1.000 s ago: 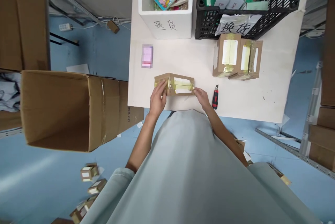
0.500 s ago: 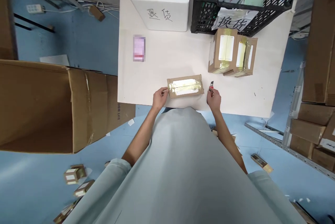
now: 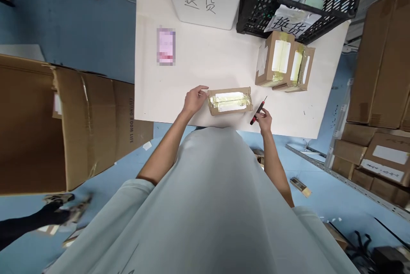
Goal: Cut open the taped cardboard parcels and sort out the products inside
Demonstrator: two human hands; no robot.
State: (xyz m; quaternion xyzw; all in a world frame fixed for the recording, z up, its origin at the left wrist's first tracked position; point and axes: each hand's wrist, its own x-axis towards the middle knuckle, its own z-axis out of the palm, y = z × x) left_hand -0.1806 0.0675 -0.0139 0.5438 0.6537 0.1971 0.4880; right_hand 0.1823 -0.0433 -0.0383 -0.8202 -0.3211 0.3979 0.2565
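Observation:
A small brown cardboard box (image 3: 229,112), wrapped in shiny yellowish tape over a white label, lies near the table's front edge. At its left end is my left hand (image 3: 194,101), fingers stretched and apart, the fingertips next to the box's corner; whether they touch it I cannot tell. To the right of the box, my right hand (image 3: 264,120) has its fingers closed around a red and black utility knife (image 3: 259,112). The knife slants over the table, its thin tip pointing away from me, apart from the box.
Taped boxes (image 3: 275,61) stand at the right, before a black crate (image 3: 256,15) of green cartons. A white bin (image 3: 208,7) sits at the back, a blurred pink item (image 3: 165,46) at left. A large open carton (image 3: 99,122) adjoins the table's left. Someone's leg (image 3: 30,222) shows lower left.
My left hand has opened from a pinch at the box's left end. The knife has turned in my right hand and shows more of its handle. A person's leg has come into view.

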